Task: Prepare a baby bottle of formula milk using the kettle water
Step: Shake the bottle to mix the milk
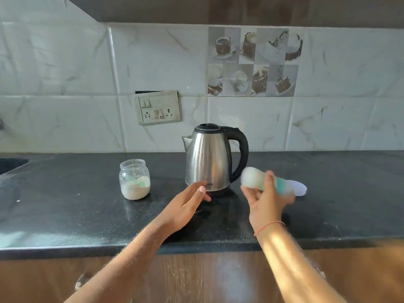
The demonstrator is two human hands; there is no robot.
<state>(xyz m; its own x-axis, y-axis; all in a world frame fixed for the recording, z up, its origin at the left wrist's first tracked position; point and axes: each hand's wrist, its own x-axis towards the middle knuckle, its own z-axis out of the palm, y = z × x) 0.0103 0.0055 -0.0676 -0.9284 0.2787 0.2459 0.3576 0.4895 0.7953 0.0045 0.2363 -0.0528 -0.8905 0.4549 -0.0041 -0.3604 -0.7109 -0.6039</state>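
Bottle (260, 181), motion-blurred with milky contents and a teal collar, lies tilted in the right hand (265, 202), whose fingers wrap it above the black counter (65, 215). Left hand (187, 203) hovers relaxed and empty, near the steel kettle (209, 158). Farther left stands an open powder jar (134, 179).

Scene evenly daylit, moderately bright. Warm sunlight patch falls on the right forearm (282, 243). Glare streaks on the polished black stone counter (65, 215) along its front edge and left end. Milky baby bottle with teal collar (262, 182) motion-blurred. Wide-angle bowing at frame edges.
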